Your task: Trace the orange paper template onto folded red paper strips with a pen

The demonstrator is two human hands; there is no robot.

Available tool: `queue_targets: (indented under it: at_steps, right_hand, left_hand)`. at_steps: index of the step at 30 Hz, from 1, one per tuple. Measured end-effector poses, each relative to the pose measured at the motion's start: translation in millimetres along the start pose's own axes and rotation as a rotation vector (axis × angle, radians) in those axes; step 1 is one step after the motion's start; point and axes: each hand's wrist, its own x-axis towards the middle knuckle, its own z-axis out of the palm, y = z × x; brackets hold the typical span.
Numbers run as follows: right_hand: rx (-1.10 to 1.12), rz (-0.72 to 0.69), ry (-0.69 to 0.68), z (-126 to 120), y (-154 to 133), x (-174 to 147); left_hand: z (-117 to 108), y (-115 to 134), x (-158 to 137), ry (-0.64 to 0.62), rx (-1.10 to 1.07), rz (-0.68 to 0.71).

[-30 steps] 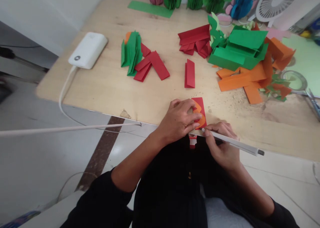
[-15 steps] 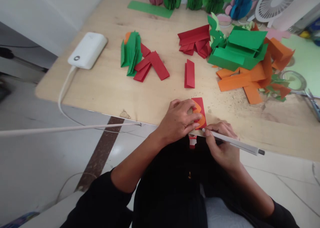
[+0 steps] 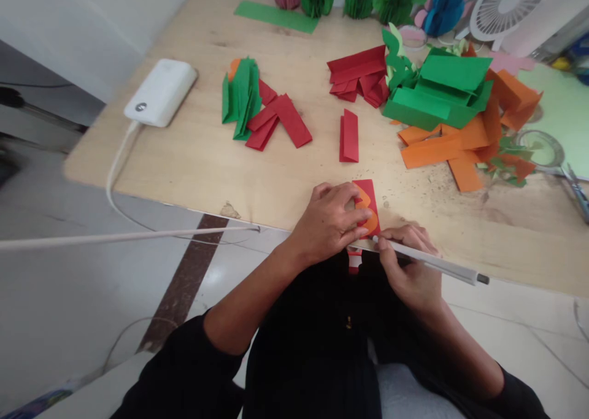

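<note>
Close to the table's front edge lies a red paper rectangle with an orange paper cutout of rounded lobes on top. My left hand holds both down from the left, its bent fingers pressing on the cutout. From the right, my right hand grips a white pen. The pen's writing end is at the lower right corner of the red paper, partly covered by my fingers; its dark end points away to the right. Just beyond the red rectangle is a folded red paper strip.
Green folded papers and red strips lie left of centre. A larger heap of green paper and orange paper is at right, near scissors. A white power bank with a cable and a white fan stand farther out.
The pen and my right hand have shifted very slightly to the right. My left hand and the papers look the same.
</note>
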Motion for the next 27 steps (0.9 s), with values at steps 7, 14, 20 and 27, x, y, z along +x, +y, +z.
queue_targets:
  at_steps: [7, 14, 20, 27]
  right_hand:
    - [-0.005, 0.016, 0.017, -0.7, 2.2, 0.2]
    - [-0.021, 0.027, 0.025, -1.2, 3.7, 0.6]
    - [-0.044, 0.028, 0.041, -1.6, 5.8, 1.3]
    - [-0.05, 0.018, 0.052, -1.3, 7.9, 1.8]
  left_hand:
    - [0.1, 0.3, -0.1, -0.004, -0.007, -0.004]
    - [0.2, 0.3, -0.1, -0.007, 0.004, -0.011]
    - [1.3, -1.0, 0.0, 0.001, 0.006, 0.001]
    - [1.3, -1.2, -0.1, 0.002, 0.007, 0.005]
